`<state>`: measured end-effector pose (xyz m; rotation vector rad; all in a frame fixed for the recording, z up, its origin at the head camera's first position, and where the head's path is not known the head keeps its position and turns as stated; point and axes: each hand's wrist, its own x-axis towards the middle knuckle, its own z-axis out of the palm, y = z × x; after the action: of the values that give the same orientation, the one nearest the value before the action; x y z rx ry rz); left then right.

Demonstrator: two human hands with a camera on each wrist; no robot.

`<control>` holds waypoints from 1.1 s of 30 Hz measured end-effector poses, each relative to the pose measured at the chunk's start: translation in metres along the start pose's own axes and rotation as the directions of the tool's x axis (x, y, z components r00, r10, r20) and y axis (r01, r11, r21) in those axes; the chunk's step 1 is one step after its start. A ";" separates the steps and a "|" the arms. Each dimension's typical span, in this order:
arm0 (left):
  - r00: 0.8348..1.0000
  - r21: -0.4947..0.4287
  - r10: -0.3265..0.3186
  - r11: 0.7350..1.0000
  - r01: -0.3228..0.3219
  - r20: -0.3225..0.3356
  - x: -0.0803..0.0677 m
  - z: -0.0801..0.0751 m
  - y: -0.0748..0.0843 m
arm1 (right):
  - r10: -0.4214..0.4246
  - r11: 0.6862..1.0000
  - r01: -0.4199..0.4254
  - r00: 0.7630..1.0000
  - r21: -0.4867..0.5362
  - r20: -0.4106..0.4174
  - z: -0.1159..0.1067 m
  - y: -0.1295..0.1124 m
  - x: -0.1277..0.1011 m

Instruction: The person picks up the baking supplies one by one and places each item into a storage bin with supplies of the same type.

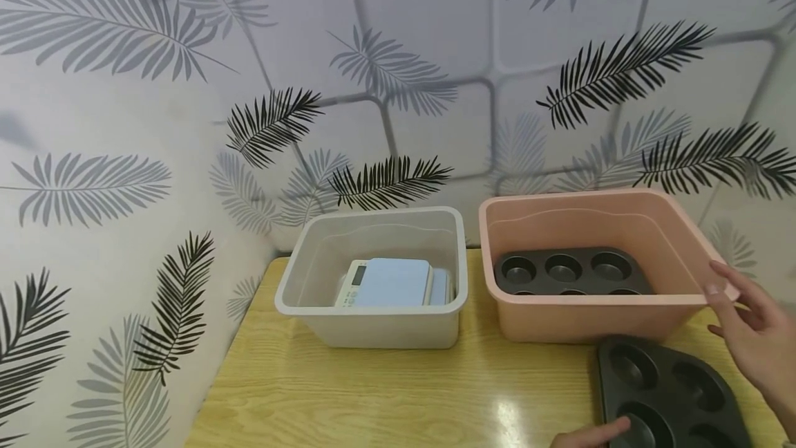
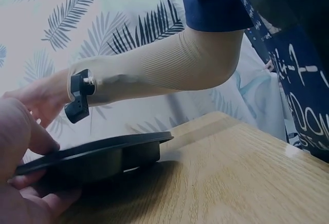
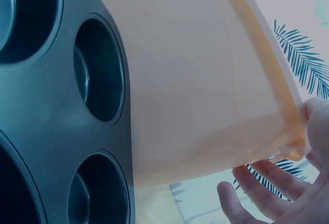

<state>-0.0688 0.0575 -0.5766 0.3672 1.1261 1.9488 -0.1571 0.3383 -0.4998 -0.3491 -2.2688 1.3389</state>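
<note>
At the lower right of the head view, my left hand (image 1: 591,434) holds a dark muffin tin (image 1: 665,387) by its edge. The left wrist view shows the thumb (image 2: 43,139) on top and fingers underneath, with the tin tilted just over the table. My right hand (image 1: 755,327) grips the front right corner of a pink plastic bin (image 1: 591,316). Its thumb is on the rim and fingers lie below, as the right wrist view shows at the bin wall (image 3: 195,80). Inside the bin lies another dark muffin tin (image 1: 541,282), its front part hidden by the rim.
Left of the pink bin stands a grey-white bin (image 1: 385,330) with a kitchen scale (image 1: 392,282) and another pale blue item (image 1: 440,285) inside. Both bins stand at the back of the wooden table (image 1: 373,393), against a leaf-patterned cloth backdrop (image 1: 423,137).
</note>
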 end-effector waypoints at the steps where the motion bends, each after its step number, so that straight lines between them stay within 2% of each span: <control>1: 1.000 0.007 0.022 1.000 -0.022 0.006 -0.001 -0.001 0.001 | -0.007 1.000 0.007 1.000 0.005 0.003 0.000 0.000 0.000; 2: 0.999 0.013 0.050 0.999 -0.050 0.023 -0.002 -0.002 0.001 | -0.014 1.000 0.014 1.000 0.007 0.003 0.000 0.001 0.000; 4: 0.984 0.092 0.157 0.982 -0.164 0.080 -0.003 -0.006 0.001 | -0.027 1.000 0.027 1.000 0.015 0.002 0.000 0.002 0.000; 6: 0.955 0.147 0.266 0.947 -0.285 0.132 0.000 -0.010 0.000 | -0.034 0.999 0.034 0.999 0.021 -0.005 0.000 0.003 0.000; 8: 0.930 0.150 0.327 0.924 -0.352 0.167 0.003 -0.015 -0.001 | -0.038 0.999 0.038 0.999 0.025 -0.004 0.000 0.003 0.001; 9: 0.935 0.155 0.319 0.927 -0.342 0.156 0.003 -0.017 -0.001 | -0.039 0.999 0.039 0.999 0.026 -0.006 0.000 0.004 0.001; 10: 0.949 0.128 0.284 0.945 -0.301 0.133 0.003 -0.017 0.000 | -0.041 0.999 0.042 0.999 0.028 -0.006 0.000 0.004 0.001; 12: 0.981 0.087 0.185 0.978 -0.191 0.064 0.000 -0.018 0.004 | -0.042 0.999 0.042 0.999 0.031 -0.005 0.000 0.004 0.001; 13: 0.990 0.061 0.133 0.989 -0.135 0.039 -0.002 -0.020 0.007 | -0.041 0.999 0.041 0.999 0.029 -0.005 0.000 0.003 0.001; 15: 0.998 0.048 0.061 0.997 -0.061 -0.004 -0.009 -0.021 0.011 | -0.036 0.999 0.037 0.999 0.034 -0.005 0.000 0.003 0.001; 21: 0.994 0.068 0.101 0.992 -0.103 0.028 -0.024 -0.027 0.018 | -0.003 0.997 0.003 1.000 0.078 -0.003 -0.001 0.001 0.001; 27: 0.993 0.117 0.098 0.988 -0.104 0.062 -0.040 -0.030 0.037 | -0.008 0.997 0.007 1.000 0.076 0.009 -0.003 0.000 0.001; 30: 0.991 0.114 0.112 0.986 -0.120 0.076 -0.047 -0.035 0.044 | -0.017 0.997 0.017 1.000 0.077 0.006 -0.004 0.000 0.001; 33: 0.991 0.086 0.098 0.991 -0.106 0.091 -0.055 -0.042 0.049 | -0.029 0.996 0.028 1.000 0.080 0.012 -0.005 0.000 0.001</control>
<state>-0.0855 -0.0217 -0.5515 0.5629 1.1619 1.9550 -0.1553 0.3423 -0.4980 -0.2806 -2.2155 1.4168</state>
